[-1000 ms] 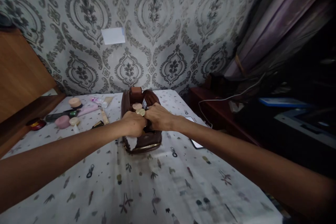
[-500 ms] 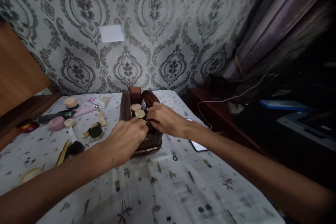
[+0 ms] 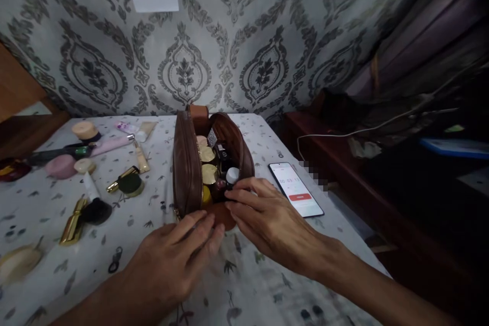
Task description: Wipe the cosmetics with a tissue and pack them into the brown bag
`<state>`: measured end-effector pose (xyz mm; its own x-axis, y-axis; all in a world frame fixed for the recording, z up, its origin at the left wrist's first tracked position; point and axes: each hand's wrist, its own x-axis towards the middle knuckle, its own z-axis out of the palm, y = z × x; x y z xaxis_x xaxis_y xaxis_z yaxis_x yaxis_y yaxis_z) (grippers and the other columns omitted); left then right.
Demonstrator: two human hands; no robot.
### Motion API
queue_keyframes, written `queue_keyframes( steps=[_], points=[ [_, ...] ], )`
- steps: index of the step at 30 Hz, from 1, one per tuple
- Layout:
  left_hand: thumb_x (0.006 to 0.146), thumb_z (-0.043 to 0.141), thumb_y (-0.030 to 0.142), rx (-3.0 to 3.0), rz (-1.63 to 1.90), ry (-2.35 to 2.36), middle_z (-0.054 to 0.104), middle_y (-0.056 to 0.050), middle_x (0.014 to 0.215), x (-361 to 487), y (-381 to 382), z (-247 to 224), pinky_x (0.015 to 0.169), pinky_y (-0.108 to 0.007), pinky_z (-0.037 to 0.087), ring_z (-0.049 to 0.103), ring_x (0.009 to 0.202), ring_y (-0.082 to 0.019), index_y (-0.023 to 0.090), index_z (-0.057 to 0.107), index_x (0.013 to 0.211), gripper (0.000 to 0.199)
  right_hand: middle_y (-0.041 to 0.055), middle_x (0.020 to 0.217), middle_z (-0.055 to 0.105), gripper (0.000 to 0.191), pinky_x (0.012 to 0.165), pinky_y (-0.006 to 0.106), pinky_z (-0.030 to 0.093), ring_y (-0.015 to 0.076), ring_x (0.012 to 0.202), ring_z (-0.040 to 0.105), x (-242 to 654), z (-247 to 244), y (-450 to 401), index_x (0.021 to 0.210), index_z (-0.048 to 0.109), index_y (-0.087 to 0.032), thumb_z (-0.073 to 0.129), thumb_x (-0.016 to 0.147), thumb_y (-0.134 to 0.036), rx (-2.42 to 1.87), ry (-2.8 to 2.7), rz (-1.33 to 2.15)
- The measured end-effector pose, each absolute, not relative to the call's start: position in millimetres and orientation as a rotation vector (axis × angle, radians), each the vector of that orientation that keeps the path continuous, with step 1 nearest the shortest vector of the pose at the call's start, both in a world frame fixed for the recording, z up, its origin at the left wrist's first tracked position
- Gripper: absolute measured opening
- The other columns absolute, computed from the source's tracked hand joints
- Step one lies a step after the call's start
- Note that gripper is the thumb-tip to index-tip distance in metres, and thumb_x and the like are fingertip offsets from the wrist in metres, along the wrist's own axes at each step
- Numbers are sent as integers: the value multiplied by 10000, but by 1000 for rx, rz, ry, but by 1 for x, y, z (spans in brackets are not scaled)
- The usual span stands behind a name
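A brown makeup bag (image 3: 186, 163) stands unzipped on the cloth-covered table, packed with several items. Gold round lids (image 3: 209, 174) line its left side, beside a white-capped bottle (image 3: 232, 175) and a dark box (image 3: 223, 155). My left hand (image 3: 179, 254) lies with outstretched fingers on the brown front end panel (image 3: 220, 214) of the bag. At the bag's front right corner, my right hand (image 3: 271, 219) touches the same panel, its fingers extended and slightly apart. Its thumb is hidden.
Left of the bag lie a makeup brush (image 3: 95, 209), a gold tube (image 3: 73, 221), a pink round container (image 3: 61, 166), a small cream tube (image 3: 141, 157) and other cosmetics. A lit phone (image 3: 296, 188) rests to the right. A patterned wall (image 3: 225, 61) stands behind.
Both hands have come out of the bag's opening and drawn back to its front end. More of the contents now shows. The view has tilted down and closer.
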<state>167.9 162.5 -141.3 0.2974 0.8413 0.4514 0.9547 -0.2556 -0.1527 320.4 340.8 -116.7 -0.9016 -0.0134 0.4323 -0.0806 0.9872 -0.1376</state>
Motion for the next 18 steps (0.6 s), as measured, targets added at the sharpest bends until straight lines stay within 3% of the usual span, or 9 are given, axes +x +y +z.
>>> queue_keyframes(
  steps=[13, 18],
  points=[
    [965, 365, 89, -2180, -555, -1541, 684, -121, 1238, 166, 167, -142, 875, -330, 590, 600, 1195, -244, 56, 583, 1277, 382, 88, 919, 653, 87, 789, 365, 396, 233, 917, 501, 264, -91, 354, 863, 641, -143, 572, 875, -90, 317, -3091, 9],
    [951, 377, 77, -2183, -599, -1563, 666, -144, 1261, 166, 163, -151, 840, -387, 598, 587, 1191, -294, 43, 563, 1304, 400, 109, 833, 664, 217, 786, 368, 386, 236, 881, 530, 239, -90, 356, 759, 678, -139, 522, 909, -157, 482, -3226, -97]
  ],
)
